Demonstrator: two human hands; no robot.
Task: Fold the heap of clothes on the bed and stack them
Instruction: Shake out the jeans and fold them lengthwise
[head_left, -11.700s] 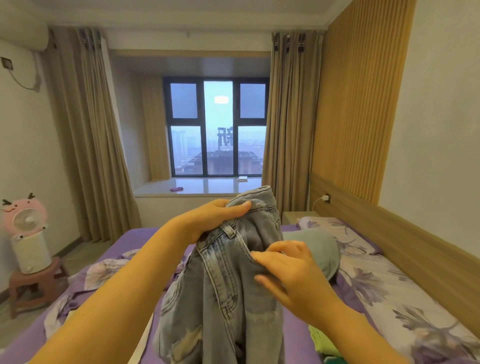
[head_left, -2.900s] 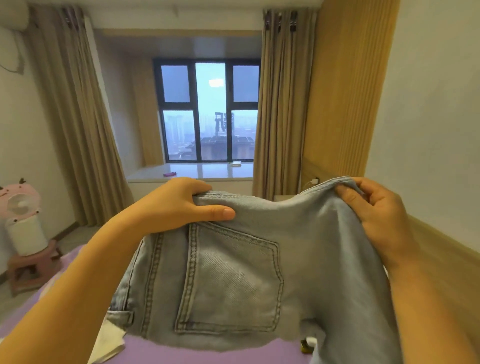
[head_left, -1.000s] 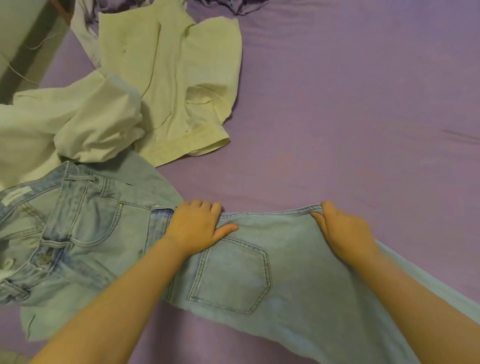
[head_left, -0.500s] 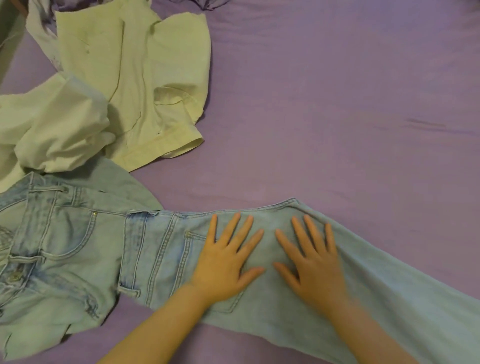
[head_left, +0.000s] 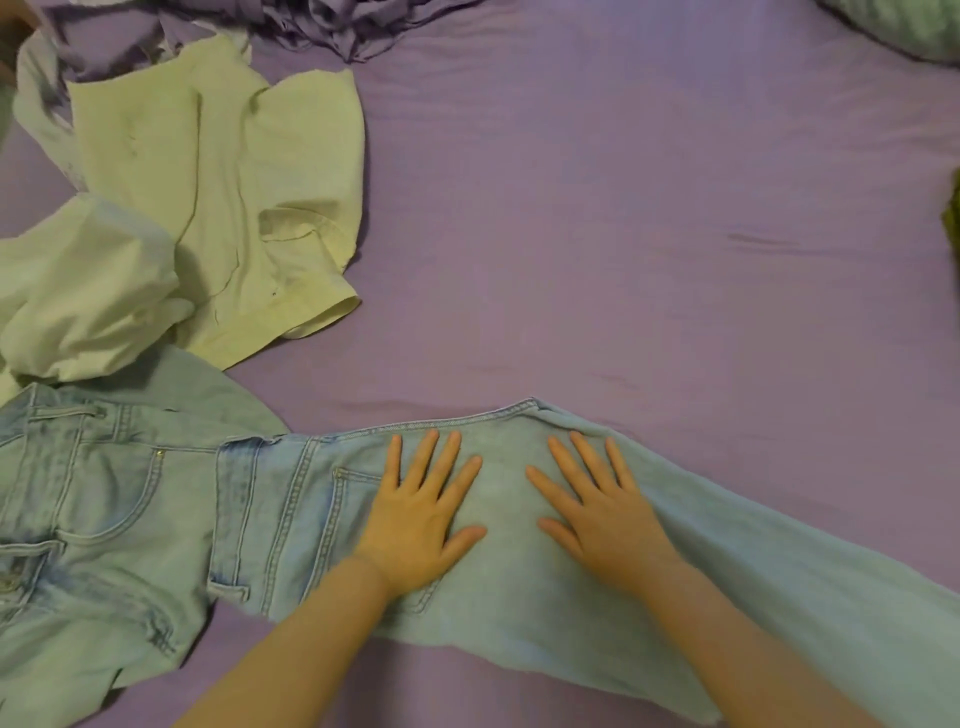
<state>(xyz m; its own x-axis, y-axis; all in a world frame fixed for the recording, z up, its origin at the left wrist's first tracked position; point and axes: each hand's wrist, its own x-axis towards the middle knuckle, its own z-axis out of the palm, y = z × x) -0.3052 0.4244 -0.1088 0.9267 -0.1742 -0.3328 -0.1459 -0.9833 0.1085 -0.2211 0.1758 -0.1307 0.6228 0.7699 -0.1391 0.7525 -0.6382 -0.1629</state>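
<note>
A pair of light blue jeans lies flat across the purple bed sheet, back pocket up, its leg running off to the lower right. My left hand presses flat on the pocket area with fingers spread. Just to the right, my right hand presses flat on the seat, fingers straight. A second pair of light blue jeans lies crumpled at the left, its waistband touching the first pair. Above it sits a rumpled pale yellow-white shirt.
A bunched purple cover lies along the top edge. A teal pillow corner shows at the top right. A dark green item peeks in at the right edge.
The jeans went from being held up in the air to lying on the bed. In the last half second both flat hands stayed pressed on the denim, barely shifting.
</note>
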